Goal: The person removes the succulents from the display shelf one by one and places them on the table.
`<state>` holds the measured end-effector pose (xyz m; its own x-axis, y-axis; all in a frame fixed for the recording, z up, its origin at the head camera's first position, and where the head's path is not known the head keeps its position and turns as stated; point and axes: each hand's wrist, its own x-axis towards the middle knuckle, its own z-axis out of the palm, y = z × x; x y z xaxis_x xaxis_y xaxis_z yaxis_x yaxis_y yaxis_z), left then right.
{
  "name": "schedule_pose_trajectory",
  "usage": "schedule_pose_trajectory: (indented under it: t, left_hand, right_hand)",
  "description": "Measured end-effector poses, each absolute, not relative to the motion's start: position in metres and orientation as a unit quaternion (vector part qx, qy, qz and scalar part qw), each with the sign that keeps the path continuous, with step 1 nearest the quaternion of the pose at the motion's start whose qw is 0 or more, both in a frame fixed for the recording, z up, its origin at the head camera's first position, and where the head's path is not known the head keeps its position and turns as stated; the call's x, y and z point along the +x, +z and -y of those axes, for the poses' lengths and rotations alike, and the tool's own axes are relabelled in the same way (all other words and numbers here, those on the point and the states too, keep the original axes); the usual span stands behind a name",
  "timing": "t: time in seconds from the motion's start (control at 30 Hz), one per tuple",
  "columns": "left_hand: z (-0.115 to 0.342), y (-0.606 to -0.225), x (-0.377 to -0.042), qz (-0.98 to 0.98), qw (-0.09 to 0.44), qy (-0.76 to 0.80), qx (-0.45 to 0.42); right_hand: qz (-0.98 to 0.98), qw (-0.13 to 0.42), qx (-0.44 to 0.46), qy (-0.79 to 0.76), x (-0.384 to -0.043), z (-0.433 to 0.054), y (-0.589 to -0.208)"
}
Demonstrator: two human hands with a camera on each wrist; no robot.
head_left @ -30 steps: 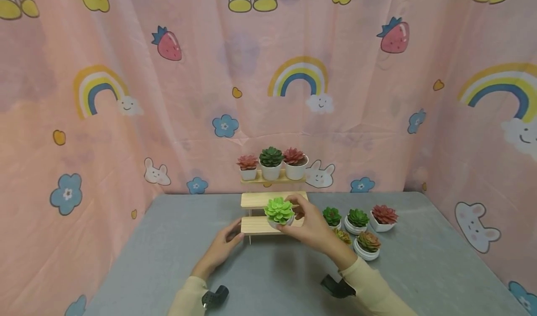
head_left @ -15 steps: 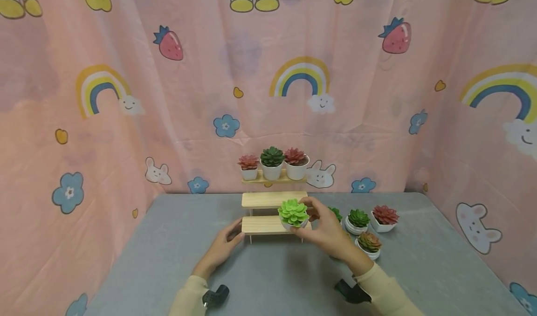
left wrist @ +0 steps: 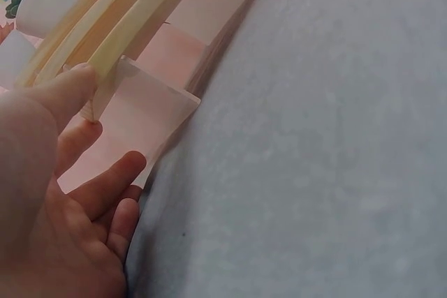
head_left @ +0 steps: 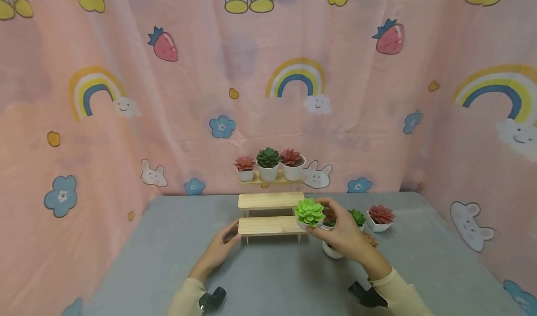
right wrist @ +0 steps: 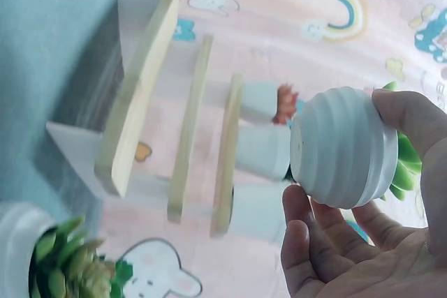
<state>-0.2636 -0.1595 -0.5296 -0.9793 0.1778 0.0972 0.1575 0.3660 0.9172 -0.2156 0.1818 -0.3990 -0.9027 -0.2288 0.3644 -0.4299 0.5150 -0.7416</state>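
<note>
My right hand (head_left: 347, 236) holds a bright green potted succulent (head_left: 309, 212) in the air by the right end of the lowest board. Its ribbed white pot (right wrist: 343, 148) sits between thumb and fingers in the right wrist view. My left hand (head_left: 215, 253) pinches the left end of the bottom step of a three-tier wooden plant stand (head_left: 268, 226). Seen from the left wrist, the thumb (left wrist: 66, 92) lies on the board's end with a finger under it. Along the top tier stand a small pink succulent (head_left: 245, 168), a dark green succulent (head_left: 268, 163) and a larger pink succulent (head_left: 292, 164).
On the grey table (head_left: 180, 246), right of the stand, are several potted succulents, among them a red one (head_left: 380, 218) and a green one (head_left: 357, 217). My right hand partly covers others, including a white pot (head_left: 333, 250). A pink patterned curtain (head_left: 201, 97) hangs behind.
My right hand has carried the bright green succulent rightward, from in front of the lower boards to their right end. My left hand has kept its grip on the stand.
</note>
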Motion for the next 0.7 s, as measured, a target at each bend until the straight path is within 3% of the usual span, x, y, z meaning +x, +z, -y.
schedule_pose_trajectory:
  t: [0.7]
  left_hand:
    - [0.163, -0.528, -0.265, -0.821, 0.014, 0.561, 0.103]
  right_hand:
    - [0.881, 0.171, 0.121, 0.423, -0.210, -0.226, -0.406]
